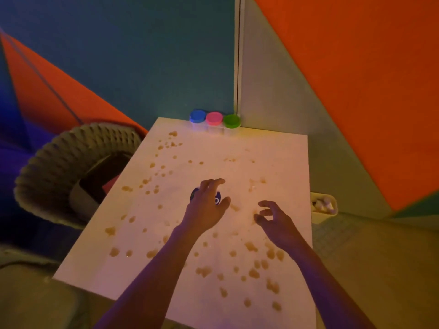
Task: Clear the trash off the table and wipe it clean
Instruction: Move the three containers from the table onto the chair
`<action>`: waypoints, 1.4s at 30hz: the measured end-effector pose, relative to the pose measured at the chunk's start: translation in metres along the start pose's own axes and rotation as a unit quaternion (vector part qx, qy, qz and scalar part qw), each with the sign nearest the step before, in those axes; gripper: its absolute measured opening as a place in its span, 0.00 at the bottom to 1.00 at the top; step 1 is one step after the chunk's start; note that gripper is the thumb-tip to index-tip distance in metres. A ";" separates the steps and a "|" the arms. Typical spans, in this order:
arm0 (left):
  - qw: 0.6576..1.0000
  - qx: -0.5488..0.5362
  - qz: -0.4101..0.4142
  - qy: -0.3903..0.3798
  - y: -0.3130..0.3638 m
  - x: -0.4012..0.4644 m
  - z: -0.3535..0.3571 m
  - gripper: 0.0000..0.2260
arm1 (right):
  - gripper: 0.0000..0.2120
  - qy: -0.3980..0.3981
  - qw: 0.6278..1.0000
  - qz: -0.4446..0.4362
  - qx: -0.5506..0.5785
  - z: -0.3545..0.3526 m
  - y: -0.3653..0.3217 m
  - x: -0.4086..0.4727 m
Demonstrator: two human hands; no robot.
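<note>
A white square table [280, 162] is dotted all over with yellowish-brown spills and crumbs [251, 246]. Near its middle lies a small dark blue wrapper or packet [217, 200] with white print. My left hand [209, 205] is over it, fingers curled around it, and hides most of it. My right hand [275, 218] hovers just to the right above the table, fingers spread and bent, holding nothing.
Three small jars with blue [197, 116], pink [214, 118] and green [231, 121] lids stand at the table's far edge against the wall. A woven wicker basket [59, 162] sits on the floor to the left. A pale bin [324, 207] with white items stands right of the table.
</note>
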State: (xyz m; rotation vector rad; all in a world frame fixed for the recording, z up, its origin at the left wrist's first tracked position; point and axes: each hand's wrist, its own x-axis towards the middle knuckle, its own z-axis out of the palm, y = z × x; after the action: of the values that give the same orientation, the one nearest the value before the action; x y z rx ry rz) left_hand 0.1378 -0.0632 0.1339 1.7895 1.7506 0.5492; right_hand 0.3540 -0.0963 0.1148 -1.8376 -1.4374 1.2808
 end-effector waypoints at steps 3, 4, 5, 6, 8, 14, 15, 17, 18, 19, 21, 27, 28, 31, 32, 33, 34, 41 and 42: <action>1.000 0.019 0.002 0.001 0.011 0.005 -0.005 0.22 | 0.17 0.006 1.000 -0.013 0.002 -0.009 -0.002 0.004; 1.000 0.023 -0.002 -0.001 0.014 0.006 -0.006 0.22 | 0.17 0.006 1.000 -0.014 0.002 -0.012 -0.003 0.005; 1.000 0.027 -0.007 -0.002 0.018 0.006 -0.008 0.22 | 0.17 0.006 1.000 -0.015 0.004 -0.015 -0.005 0.006; 0.999 0.033 -0.009 -0.001 0.021 0.007 -0.010 0.23 | 0.17 0.006 1.000 -0.018 0.006 -0.018 -0.007 0.008; 0.999 0.040 -0.012 0.005 0.024 0.009 -0.013 0.23 | 0.17 0.004 1.000 -0.023 0.010 -0.022 -0.012 0.012; 0.998 0.054 -0.019 0.013 0.032 0.025 -0.030 0.24 | 0.17 0.003 0.999 -0.044 0.009 -0.028 -0.037 0.027; 0.998 0.055 -0.017 0.016 0.032 0.030 -0.034 0.24 | 0.17 0.004 0.999 -0.049 0.007 -0.027 -0.043 0.031; 0.998 0.061 -0.013 0.020 0.029 0.042 -0.041 0.25 | 0.18 0.009 0.998 -0.056 0.002 -0.025 -0.054 0.042; 0.998 0.064 -0.011 0.021 0.023 0.052 -0.046 0.25 | 0.18 0.014 0.998 -0.057 0.001 -0.020 -0.061 0.052; 0.997 0.067 -0.009 0.021 0.020 0.058 -0.049 0.25 | 0.18 0.018 0.998 -0.057 -0.001 -0.019 -0.065 0.058; 0.997 0.079 -0.004 0.020 0.010 0.077 -0.057 0.25 | 0.19 0.027 0.998 -0.058 -0.007 -0.012 -0.078 0.078; 0.994 0.112 0.006 0.000 -0.036 0.168 -0.088 0.28 | 0.22 0.065 0.997 -0.044 -0.023 0.022 -0.124 0.159; 0.993 0.115 0.009 -0.002 -0.042 0.185 -0.093 0.28 | 0.22 0.071 0.996 -0.039 -0.028 0.027 -0.131 0.173; 0.992 0.120 0.025 -0.009 -0.059 0.236 -0.102 0.30 | 0.23 0.094 0.994 -0.019 -0.046 0.038 -0.150 0.220; 0.992 0.123 0.028 -0.016 -0.066 0.253 -0.105 0.30 | 0.24 0.104 0.993 -0.013 -0.048 0.041 -0.155 0.236; 0.991 0.125 0.032 -0.021 -0.075 0.275 -0.107 0.30 | 0.24 0.117 0.992 -0.006 -0.051 0.046 -0.160 0.256; 0.991 0.128 0.032 -0.025 -0.081 0.291 -0.108 0.30 | 0.24 0.128 0.990 0.002 -0.052 0.049 -0.163 0.272; 0.992 0.113 0.018 -0.048 -0.132 0.388 -0.102 0.29 | 0.28 0.171 0.982 0.049 -0.064 0.070 -0.173 0.366; 0.992 0.111 0.017 -0.051 -0.139 0.399 -0.098 0.29 | 0.29 0.177 0.981 0.053 -0.062 0.072 -0.172 0.377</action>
State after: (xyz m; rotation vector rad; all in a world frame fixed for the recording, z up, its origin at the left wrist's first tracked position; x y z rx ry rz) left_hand -0.0077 0.3418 0.0784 1.9641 1.7693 0.2791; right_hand 0.2129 0.2986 0.0796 -2.1214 -1.2629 0.8661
